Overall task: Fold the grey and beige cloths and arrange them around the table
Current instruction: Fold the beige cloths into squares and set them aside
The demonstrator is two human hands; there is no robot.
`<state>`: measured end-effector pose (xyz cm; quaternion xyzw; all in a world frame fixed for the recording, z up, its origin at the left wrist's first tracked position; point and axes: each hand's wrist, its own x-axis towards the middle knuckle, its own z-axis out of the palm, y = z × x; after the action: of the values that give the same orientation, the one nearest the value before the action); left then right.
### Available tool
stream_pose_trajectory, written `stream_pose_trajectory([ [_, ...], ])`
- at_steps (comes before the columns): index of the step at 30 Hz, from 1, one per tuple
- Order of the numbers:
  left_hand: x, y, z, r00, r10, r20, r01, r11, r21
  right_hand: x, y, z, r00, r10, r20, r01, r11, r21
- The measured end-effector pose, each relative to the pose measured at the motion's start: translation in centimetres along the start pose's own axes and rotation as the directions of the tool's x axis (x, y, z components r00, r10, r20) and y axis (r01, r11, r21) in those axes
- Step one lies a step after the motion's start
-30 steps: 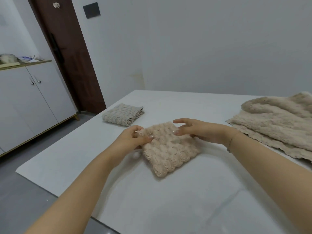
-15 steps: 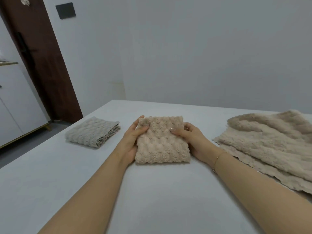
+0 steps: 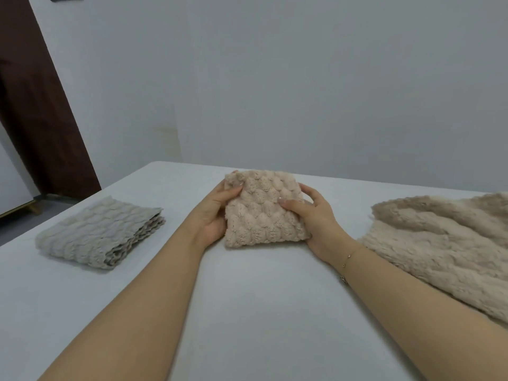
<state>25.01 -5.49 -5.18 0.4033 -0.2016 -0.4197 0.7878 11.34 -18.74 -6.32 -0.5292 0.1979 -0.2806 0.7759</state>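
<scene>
Centrally, folded beige cloth [image 3: 262, 210] is lying on the white table [image 3: 247, 312], toward its far edge, bubbled pile facing up, edges squared into a compact pad. Left hand [image 3: 213, 213] is gripping the cloth's left side: thumb curling over the top surface, remaining fingers tucked under or behind and mostly hidden. Right hand [image 3: 316, 215] is gripping the right side, thumb pressing down on the top, fingers wrapping round the far right edge. Thin bracelet [image 3: 347, 261] is sitting on the right wrist. Both forearms are reaching in from the near edge, bare.

Folded grey cloth [image 3: 100, 232] is resting to the left, well apart from the hands, layered edges showing on its right side. Unfolded beige cloths [image 3: 445, 243] are lying in a loose heap at the right, near the right forearm, running out of frame. Dark brown door [image 3: 35, 105] is standing beyond the table's left corner against a pale wall
</scene>
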Motion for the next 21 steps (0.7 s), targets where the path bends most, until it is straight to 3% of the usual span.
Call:
stream_pose_trajectory([
  [6,2.5,-0.4,-0.6,0.975,0.052,-0.217,-0.038,0.997,0.072,4.4,-0.7,-0.8,0.995,-0.080,-0.068,0.079,0.997,-0.010],
  [11,2.9,-1.2,-0.5,0.938,0.197,-0.285,-0.120,0.956,0.267,8.4,-0.9,-0.9,0.974,-0.109,-0.200,0.104,0.994,-0.035],
  [16,3.6,-1.1,-1.7,0.790,0.458,-0.408,-0.150,0.788,0.597,11.8,-0.9,-1.3,0.960,-0.078,-0.271,-0.010,0.951,-0.310],
  [21,3.1,-1.4,-1.2,0.810,0.474,-0.344,-0.075,0.666,0.742,12.4,-1.0,-1.8,0.943,-0.043,-0.329,-0.085,0.927,-0.366],
])
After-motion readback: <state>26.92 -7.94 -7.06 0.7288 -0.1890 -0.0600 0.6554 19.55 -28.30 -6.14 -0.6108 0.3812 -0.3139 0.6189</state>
